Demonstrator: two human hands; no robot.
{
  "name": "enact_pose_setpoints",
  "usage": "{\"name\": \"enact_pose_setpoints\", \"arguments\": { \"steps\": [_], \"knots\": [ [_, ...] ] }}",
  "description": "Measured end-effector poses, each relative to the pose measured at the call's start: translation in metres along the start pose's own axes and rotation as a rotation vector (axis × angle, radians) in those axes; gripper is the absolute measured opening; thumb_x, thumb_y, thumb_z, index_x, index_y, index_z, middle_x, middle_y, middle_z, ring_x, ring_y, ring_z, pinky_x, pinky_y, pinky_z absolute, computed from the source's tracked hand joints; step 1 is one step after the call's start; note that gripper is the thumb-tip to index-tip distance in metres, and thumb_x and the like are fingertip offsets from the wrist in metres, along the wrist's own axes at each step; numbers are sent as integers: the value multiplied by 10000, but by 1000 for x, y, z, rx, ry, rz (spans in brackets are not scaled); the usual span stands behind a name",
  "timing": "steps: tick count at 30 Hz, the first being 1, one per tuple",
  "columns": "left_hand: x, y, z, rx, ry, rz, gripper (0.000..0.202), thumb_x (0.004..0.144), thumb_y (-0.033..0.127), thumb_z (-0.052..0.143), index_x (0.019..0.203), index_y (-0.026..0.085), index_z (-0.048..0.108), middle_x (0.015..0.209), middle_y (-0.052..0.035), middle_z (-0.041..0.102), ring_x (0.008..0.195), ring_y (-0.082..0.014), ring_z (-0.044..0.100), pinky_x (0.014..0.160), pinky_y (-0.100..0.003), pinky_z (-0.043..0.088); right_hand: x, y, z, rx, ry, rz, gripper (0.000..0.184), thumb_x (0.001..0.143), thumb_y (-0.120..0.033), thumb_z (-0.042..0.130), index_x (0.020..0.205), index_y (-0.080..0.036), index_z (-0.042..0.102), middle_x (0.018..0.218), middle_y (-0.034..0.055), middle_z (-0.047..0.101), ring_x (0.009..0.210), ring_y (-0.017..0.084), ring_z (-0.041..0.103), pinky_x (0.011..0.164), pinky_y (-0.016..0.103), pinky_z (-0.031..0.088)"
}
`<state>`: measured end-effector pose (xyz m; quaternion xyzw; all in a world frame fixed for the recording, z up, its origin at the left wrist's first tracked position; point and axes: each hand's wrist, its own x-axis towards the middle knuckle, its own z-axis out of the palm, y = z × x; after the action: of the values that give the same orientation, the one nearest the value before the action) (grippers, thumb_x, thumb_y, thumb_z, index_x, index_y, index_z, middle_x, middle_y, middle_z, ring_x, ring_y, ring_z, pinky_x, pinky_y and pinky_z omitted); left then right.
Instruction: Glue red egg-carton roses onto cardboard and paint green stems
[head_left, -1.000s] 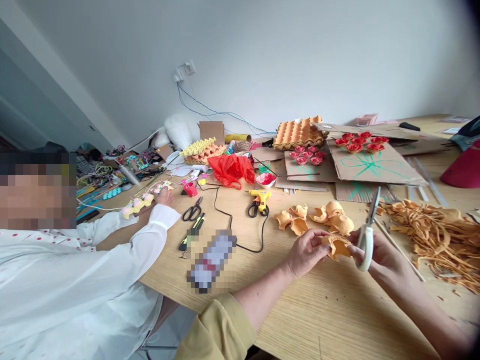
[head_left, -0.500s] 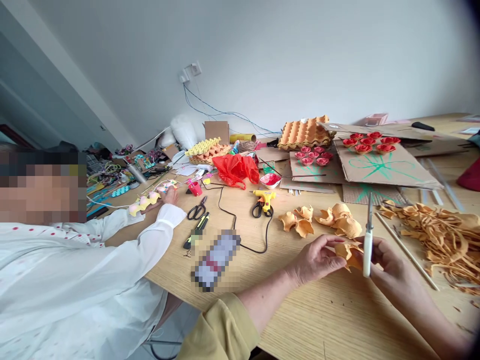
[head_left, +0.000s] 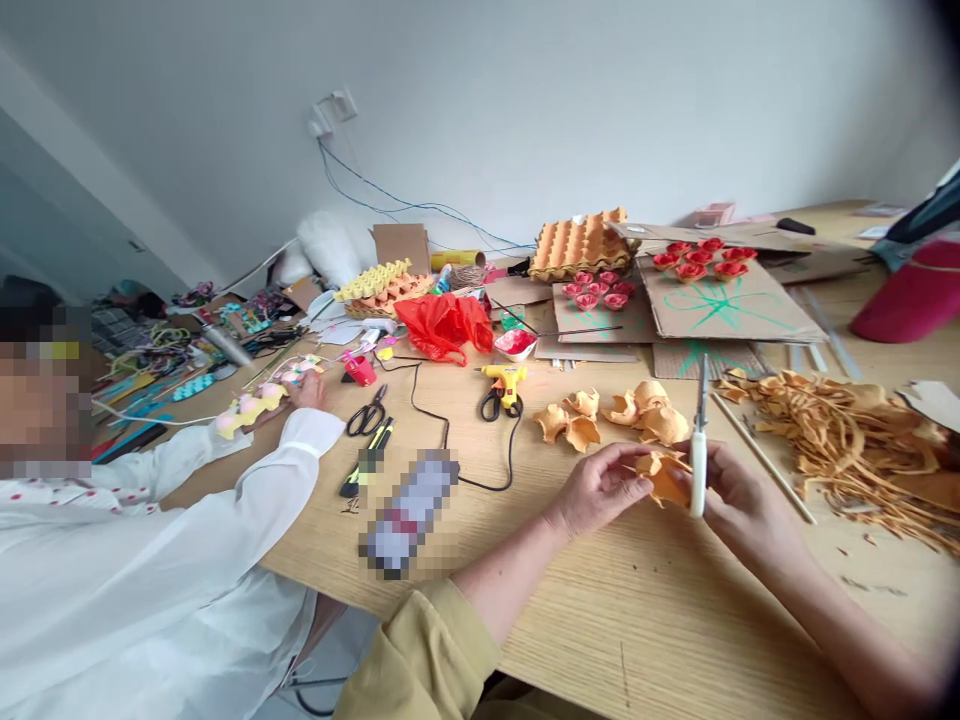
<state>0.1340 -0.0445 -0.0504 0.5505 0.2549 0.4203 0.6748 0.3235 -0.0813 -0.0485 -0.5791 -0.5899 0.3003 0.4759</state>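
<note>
Between thumb and fingers, my left hand (head_left: 596,492) pinches a torn-edged orange egg-carton cup (head_left: 666,480) just above the table. My right hand (head_left: 754,500) is closed around white-handled scissors (head_left: 699,465), their blades pointing up and away from me. Its fingertips, partly hidden behind the handle, reach the cup's right side; whether they grip it too I cannot tell. Beyond my hands lie several cut cups (head_left: 581,420) and a small stack of cups (head_left: 652,412). To the right is a heap of orange carton trimmings (head_left: 840,450).
A thin stick (head_left: 765,460) lies beside the heap. Red paper flowers (head_left: 694,262) sit on cardboard (head_left: 739,310) at the back. A yellow glue gun (head_left: 504,385), black scissors (head_left: 367,412) and a cutter knife (head_left: 367,460) lie leftward. At left, a person in white sleeves (head_left: 262,490) handles a painted carton strip (head_left: 259,405).
The whole view has shifted, so most things appear further left and more of a dark red object shows at right. Both hands keep the cup and scissors in nearly the same pose.
</note>
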Motion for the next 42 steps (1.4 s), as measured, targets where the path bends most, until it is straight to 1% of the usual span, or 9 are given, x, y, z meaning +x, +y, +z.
{"name": "enact_pose_setpoints", "arguments": {
  "steps": [4,10,13,17,23,26,30,36,42],
  "knots": [
    [2,3,-2,-68,46,-23,525,737,473,824,1133,165,668,1075,-78,649,818,-125,615,705,-243,519,0,2,-1,64,-61,0,381,870,-541,639,1112,-255,574,889,17,624,849,221,595,753,343,526],
    [3,7,-8,-195,141,-32,517,738,460,826,1156,217,643,1097,-46,662,808,-116,626,718,-242,508,2,4,-4,145,-82,-15,344,893,-516,643,1114,-259,586,912,27,622,812,205,578,707,334,509],
    [3,8,-9,-222,111,-29,511,773,414,804,1223,249,627,1179,-50,637,897,-133,623,753,-240,511,2,1,-3,145,-87,-24,360,884,-520,651,1113,-248,593,916,34,622,794,201,573,683,327,504],
    [1,10,-7,-139,22,-13,570,797,387,788,1319,268,592,1237,-68,610,986,-164,609,834,-294,536,0,-4,1,116,-75,-32,374,878,-527,645,1100,-230,595,933,46,651,808,210,606,692,334,521],
    [0,11,-4,-67,-24,-46,601,756,401,824,1296,238,616,1236,-84,629,1011,-187,631,853,-314,535,1,-7,3,34,-12,-46,302,869,-456,630,1052,-221,581,854,29,634,786,211,606,690,340,513],
    [0,10,-5,-81,-66,-62,657,744,471,823,1308,203,615,1161,-99,656,984,-191,638,852,-311,526,0,-11,1,-35,34,-64,209,859,-377,611,995,-223,576,810,14,608,703,178,559,632,308,479],
    [2,8,-8,-137,-79,-78,680,797,626,709,1306,185,620,1192,-118,647,946,-185,643,802,-296,532,-2,-18,0,-133,75,-123,89,824,-273,574,905,-241,552,732,-10,553,638,158,504,596,288,434],
    [2,9,-10,-171,-39,-116,563,796,560,746,1199,179,645,1085,-81,639,875,-157,643,745,-282,555,-3,-14,2,-225,62,-254,145,818,-314,570,944,-245,558,755,18,592,663,190,521,627,326,433],
    [1,8,-9,-226,-66,-190,560,761,571,771,1129,168,645,962,-56,638,790,-145,642,701,-287,558,-2,-13,-2,-281,69,-344,82,832,-285,556,899,-253,519,718,17,571,650,201,492,618,335,395]
  ]
}}
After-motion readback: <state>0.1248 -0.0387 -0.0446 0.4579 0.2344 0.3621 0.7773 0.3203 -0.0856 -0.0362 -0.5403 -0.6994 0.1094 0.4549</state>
